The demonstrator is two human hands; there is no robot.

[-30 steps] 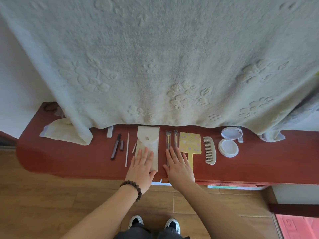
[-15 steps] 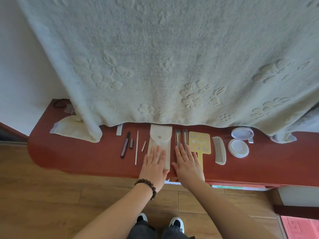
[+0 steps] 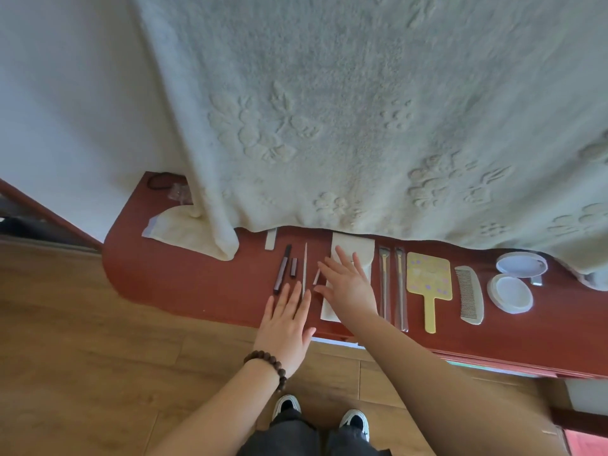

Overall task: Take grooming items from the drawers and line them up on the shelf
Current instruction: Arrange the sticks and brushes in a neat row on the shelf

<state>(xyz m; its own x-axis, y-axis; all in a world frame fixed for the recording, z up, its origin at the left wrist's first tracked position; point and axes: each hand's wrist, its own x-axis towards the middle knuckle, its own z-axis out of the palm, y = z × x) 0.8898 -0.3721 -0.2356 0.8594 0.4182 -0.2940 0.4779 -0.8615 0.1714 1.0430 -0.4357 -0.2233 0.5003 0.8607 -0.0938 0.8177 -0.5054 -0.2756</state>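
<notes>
Grooming items lie in a row on the red-brown shelf. From left: a dark pencil, a short dark cap, a thin pale stick, a cream pouch, two metal tools, a yellow hand mirror, a grey comb and an open round white compact. My left hand lies flat and open at the shelf's front edge, fingertips at the stick's near end. My right hand rests open on the pouch, fingers spread toward a small pale stick.
A large cream embossed blanket hangs over the back of the shelf and hides its rear. A folded cream cloth and a dark hair tie lie at the left end. Wood floor and my shoes show below.
Both hands have shifted left along the shelf: the left from the pouch to the thin stick, the right from the metal tools onto the pouch. The camera view has shifted too.
</notes>
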